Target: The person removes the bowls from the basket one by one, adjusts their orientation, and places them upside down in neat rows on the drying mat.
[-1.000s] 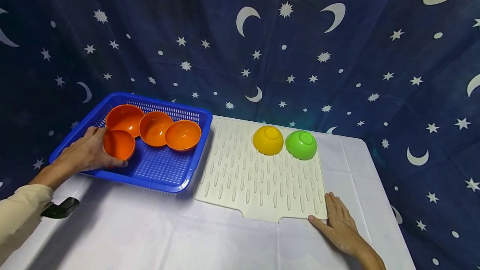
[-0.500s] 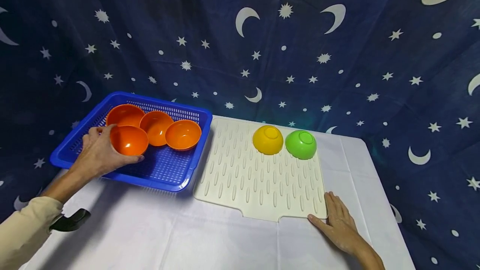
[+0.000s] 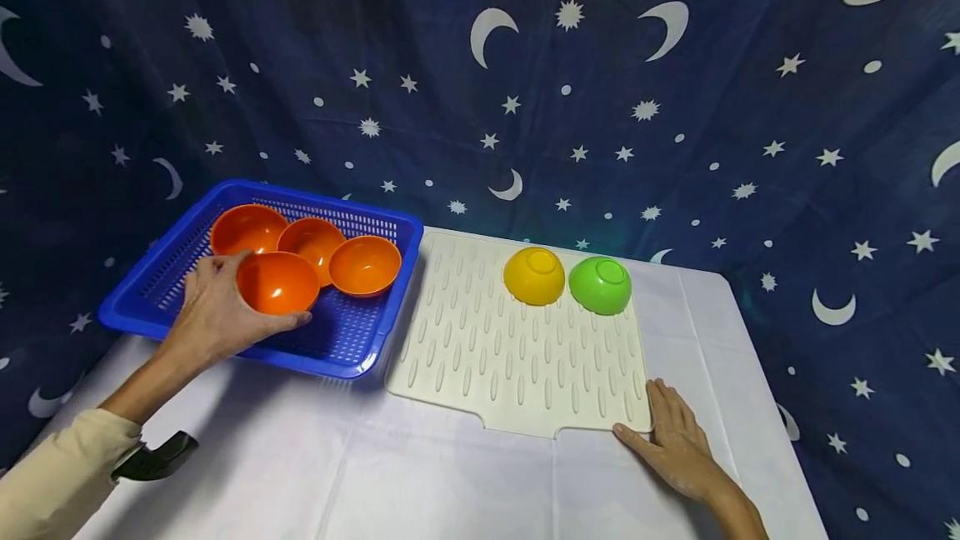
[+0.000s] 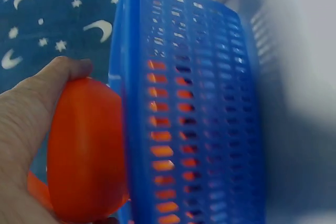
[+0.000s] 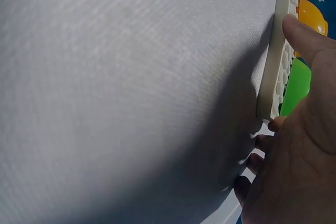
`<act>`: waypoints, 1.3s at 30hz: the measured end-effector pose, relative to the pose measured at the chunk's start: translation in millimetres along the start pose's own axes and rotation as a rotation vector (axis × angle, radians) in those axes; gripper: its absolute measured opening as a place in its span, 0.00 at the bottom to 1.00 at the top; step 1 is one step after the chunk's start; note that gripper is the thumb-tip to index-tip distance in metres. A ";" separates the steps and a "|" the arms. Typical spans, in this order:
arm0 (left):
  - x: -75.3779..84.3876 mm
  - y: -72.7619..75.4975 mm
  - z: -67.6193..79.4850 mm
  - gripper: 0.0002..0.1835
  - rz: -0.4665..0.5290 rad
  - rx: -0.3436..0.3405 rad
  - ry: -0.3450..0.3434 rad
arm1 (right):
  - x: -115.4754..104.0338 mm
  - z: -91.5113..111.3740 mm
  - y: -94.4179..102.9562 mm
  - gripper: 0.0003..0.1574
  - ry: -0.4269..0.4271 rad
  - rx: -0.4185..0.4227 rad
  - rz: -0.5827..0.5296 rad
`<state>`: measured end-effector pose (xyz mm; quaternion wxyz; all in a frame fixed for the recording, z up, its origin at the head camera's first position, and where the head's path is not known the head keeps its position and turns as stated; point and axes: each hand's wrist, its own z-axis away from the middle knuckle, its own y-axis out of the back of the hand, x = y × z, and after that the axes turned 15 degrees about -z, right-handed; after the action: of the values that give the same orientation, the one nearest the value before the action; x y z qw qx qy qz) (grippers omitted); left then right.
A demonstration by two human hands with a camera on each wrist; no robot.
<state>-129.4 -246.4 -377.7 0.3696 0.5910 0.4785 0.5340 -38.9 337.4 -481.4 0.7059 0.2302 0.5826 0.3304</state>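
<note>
Head view shows the left hand (image 3: 217, 315) holding an orange bowl (image 3: 278, 283), thumb on the near side and fingers spread across the far side, so the grip is about as wide as the bowl. The bowl's mouth is upward; any slight tilt is hard to judge. It is over the near part of a blue perforated plastic basket (image 3: 315, 367), and the left wrist view suggests it is around rim level. Its glossy wall looks like moulded plastic: probably light, stiff and hard to break, but slick, so opposed thumb and fingers just below the rim seem the surest hold.

Beyond it, three more orange bowls, at the left (image 3: 247, 229), middle (image 3: 310, 242) and right (image 3: 365, 266), sit mouth-up along the basket's far side. Beside the basket lies a white ridged draining mat (image 3: 465, 373) with a yellow bowl (image 3: 534, 276) and a green bowl (image 3: 600, 284) upside down near its far edge. The right hand (image 3: 678, 452) rests at the mat's near right corner, fingers straight, thumb apart and touching the edge.
</note>
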 end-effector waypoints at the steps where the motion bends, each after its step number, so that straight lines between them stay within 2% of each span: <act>1: 3.4 1.6 2.0 0.62 0.001 0.010 0.000 | -0.5 -0.7 -0.2 0.64 0.003 -0.001 -0.002; 7: 30.1 7.6 10.4 0.63 0.041 0.054 -0.027 | -3.5 -1.0 0.9 0.65 -0.012 -0.004 -0.003; 12: 54.0 3.0 21.5 0.64 0.062 0.108 -0.059 | -2.5 -1.5 0.0 0.64 -0.004 0.005 0.023; 19: 90.4 -6.9 38.1 0.65 0.103 0.175 -0.159 | -2.2 -1.2 -1.7 0.64 0.000 0.051 0.019; 25: 118.5 -14.0 48.8 0.62 0.151 0.214 -0.239 | -2.9 -2.5 -0.3 0.64 0.019 0.069 0.021; 29: 136.9 -20.0 56.0 0.62 0.170 0.193 -0.293 | -6.4 -2.7 1.5 0.63 0.017 0.063 0.023; 33: 154.1 -32.9 64.3 0.64 0.182 0.122 -0.349 | -11.4 -3.7 4.2 0.64 0.017 0.069 0.018; 39: 172.8 -59.1 73.2 0.65 0.199 0.026 -0.394 | -25.2 -6.0 3.7 0.62 0.097 0.114 -0.011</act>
<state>-72.2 -59.1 -397.2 0.3936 0.7331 0.3431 0.4359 -48.1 321.0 -463.2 0.6645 0.2506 0.6352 0.3037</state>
